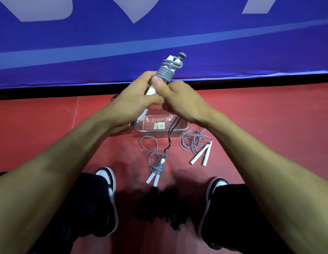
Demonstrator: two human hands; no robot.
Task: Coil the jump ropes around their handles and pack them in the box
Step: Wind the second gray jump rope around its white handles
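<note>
My left hand (130,103) grips the white handles of the jump rope (166,72) above the clear box (184,128). The bundle's long axis tilts up and away from me. My right hand (179,97) curls around it, thumb pressing the grey coils. Its loose tail hangs down past the box toward the floor, so I judge there is more winding to do.

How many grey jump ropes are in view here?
3. One is in both hands, half coiled; one lies partly coiled between the shoes; one lies loose right of the box. A dark pile nearer may hide more.
</note>
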